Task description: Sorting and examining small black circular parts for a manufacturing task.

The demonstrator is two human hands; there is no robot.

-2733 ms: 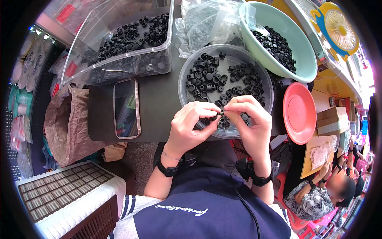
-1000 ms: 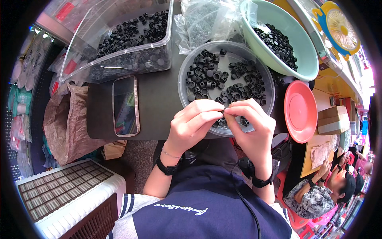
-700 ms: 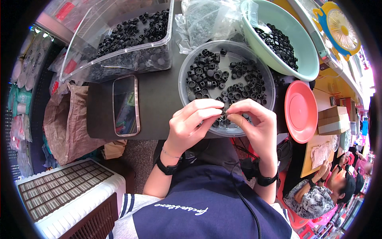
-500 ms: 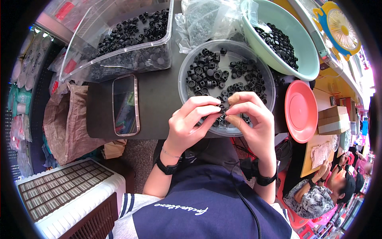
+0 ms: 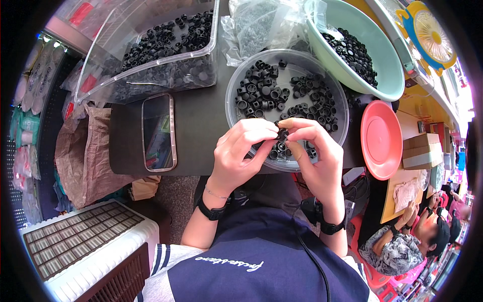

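Note:
Over the near part of a round clear tub point(image 5: 236, 75), both my hands meet with their fingertips almost touching. My left hand point(image 5: 245, 146) is closed in a pinch, and so is my right hand point(image 5: 316, 148). A small black plastic part point(image 5: 279, 126) shows between the fingertips, partly covered by them; its exact shape is hidden. Below and beyond the fingers, the tub holds many small black plastic caps point(image 5: 261, 90), some ring-like and hollow, in loose groups on its floor.
A large clear bin point(image 5: 151, 68) of black parts stands at the far left. A pale green basin point(image 5: 387, 75) with black pieces is at the far right, above a red plate point(image 5: 381, 138). A clear lid point(image 5: 159, 133) lies on the dark table point(image 5: 201, 121). Another person point(image 5: 397, 246) sits at right.
My right hand has shifted slightly left and its fingers have drawn closer to the left hand's. The black part between the fingertips shows more plainly now.

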